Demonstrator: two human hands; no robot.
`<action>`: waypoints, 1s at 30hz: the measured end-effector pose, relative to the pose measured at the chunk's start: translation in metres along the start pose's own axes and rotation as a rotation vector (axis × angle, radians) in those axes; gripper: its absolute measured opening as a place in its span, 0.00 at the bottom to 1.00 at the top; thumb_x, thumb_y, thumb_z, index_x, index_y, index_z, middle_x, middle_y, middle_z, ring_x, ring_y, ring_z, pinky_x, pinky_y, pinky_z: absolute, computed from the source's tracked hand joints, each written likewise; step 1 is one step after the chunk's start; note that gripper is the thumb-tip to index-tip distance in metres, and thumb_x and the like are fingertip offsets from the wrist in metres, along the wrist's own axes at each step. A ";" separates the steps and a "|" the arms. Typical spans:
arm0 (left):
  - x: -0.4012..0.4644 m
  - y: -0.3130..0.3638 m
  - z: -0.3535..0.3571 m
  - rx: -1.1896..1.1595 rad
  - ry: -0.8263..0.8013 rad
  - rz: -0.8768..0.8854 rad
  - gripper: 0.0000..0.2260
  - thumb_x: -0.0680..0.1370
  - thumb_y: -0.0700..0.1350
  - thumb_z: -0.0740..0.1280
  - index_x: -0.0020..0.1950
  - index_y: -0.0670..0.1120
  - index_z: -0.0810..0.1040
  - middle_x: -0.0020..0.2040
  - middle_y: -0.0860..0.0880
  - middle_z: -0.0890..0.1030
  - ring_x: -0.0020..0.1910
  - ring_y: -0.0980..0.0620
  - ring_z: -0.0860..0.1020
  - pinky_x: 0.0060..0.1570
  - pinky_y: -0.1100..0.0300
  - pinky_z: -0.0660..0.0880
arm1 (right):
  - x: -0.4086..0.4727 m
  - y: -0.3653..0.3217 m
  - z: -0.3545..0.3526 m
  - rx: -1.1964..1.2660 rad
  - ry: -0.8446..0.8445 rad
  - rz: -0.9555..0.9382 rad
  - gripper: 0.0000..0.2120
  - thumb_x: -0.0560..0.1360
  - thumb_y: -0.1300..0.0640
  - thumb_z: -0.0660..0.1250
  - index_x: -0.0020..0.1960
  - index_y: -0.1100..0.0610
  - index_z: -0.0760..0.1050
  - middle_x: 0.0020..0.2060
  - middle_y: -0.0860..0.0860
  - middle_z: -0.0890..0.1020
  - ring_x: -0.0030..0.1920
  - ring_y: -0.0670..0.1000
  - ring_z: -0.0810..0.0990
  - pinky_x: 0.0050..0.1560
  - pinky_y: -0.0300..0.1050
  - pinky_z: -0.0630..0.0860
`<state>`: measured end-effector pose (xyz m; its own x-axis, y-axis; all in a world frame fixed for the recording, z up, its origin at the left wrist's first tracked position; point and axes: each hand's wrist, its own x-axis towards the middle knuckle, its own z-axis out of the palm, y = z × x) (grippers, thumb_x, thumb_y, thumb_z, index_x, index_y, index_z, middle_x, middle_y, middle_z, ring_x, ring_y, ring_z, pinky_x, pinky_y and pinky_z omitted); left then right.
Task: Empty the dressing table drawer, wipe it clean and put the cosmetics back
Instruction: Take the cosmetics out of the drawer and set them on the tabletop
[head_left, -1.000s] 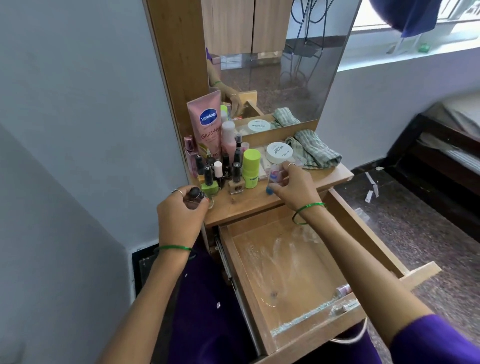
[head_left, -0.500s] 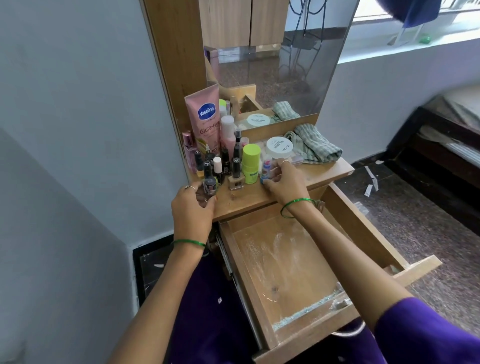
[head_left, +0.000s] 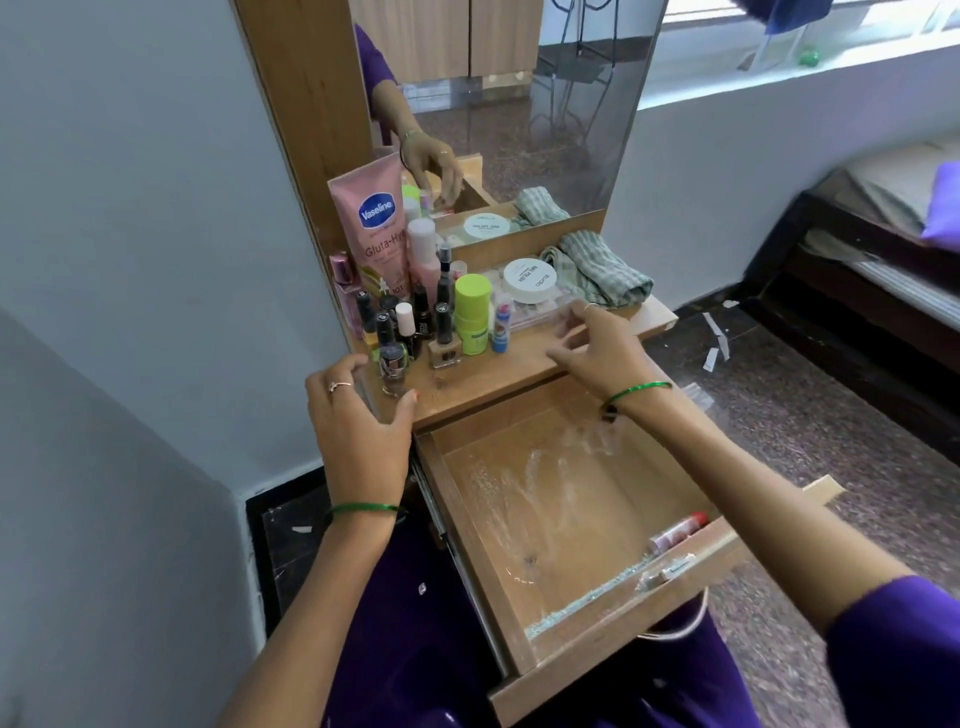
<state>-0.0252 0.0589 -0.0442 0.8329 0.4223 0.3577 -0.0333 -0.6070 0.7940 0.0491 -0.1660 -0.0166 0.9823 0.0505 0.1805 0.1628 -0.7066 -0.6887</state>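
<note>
Starting at the left, our left hand (head_left: 358, 431) rests at the front edge of the dressing table top (head_left: 483, 382), fingers loosely spread and holding nothing; a grey nail polish bottle (head_left: 392, 366) stands just beside its fingertips. Behind that bottle the cosmetics are crowded together: a pink Vaseline tube (head_left: 378, 228) leaning against the mirror frame, a cluster of dark-capped nail polish bottles (head_left: 415, 322), a lime-green jar (head_left: 472, 314) and a small blue-based lip balm (head_left: 501, 325).

Further right, our right hand (head_left: 597, 343) hovers over the table top with fingers apart and empty, its fingertips near or touching a clear plastic case (head_left: 540, 312); we cannot tell which. A white round tub (head_left: 529, 280) sits on that case, and a checked cloth (head_left: 597, 267) lies bunched beside it.

Below, the open drawer (head_left: 467, 525) is nearly empty but streaked with white dust. A red-capped tube (head_left: 678, 532) and a small white scrap (head_left: 667, 571) lie at its front right corner.

We judge that we are near the end of emptying. Next we should lift out those last bits, then take the cloth and wipe the drawer floor, working the grit out of the front edge.
</note>
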 end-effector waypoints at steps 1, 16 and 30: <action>-0.006 0.003 0.001 -0.001 0.002 0.026 0.23 0.69 0.43 0.76 0.61 0.43 0.72 0.58 0.46 0.69 0.54 0.48 0.73 0.55 0.60 0.72 | -0.006 0.007 -0.010 -0.018 -0.007 -0.010 0.09 0.71 0.63 0.70 0.47 0.55 0.73 0.42 0.50 0.77 0.38 0.47 0.76 0.37 0.29 0.70; -0.063 0.042 0.081 0.093 -0.588 0.493 0.14 0.73 0.44 0.71 0.58 0.48 0.75 0.55 0.52 0.73 0.54 0.54 0.72 0.57 0.63 0.70 | -0.082 0.093 -0.062 -0.618 -0.749 0.209 0.14 0.72 0.64 0.61 0.52 0.54 0.80 0.46 0.49 0.82 0.45 0.48 0.77 0.47 0.33 0.69; -0.032 0.073 0.177 0.607 -1.144 0.550 0.29 0.76 0.33 0.59 0.73 0.55 0.63 0.63 0.46 0.69 0.61 0.43 0.72 0.51 0.51 0.74 | -0.088 0.112 -0.036 -0.695 -0.956 0.259 0.13 0.67 0.46 0.74 0.38 0.50 0.72 0.46 0.52 0.82 0.50 0.54 0.80 0.50 0.43 0.76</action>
<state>0.0440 -0.1180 -0.0847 0.7835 -0.5565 -0.2763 -0.5015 -0.8290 0.2475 -0.0225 -0.2747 -0.0843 0.6980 0.1452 -0.7012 0.1548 -0.9867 -0.0502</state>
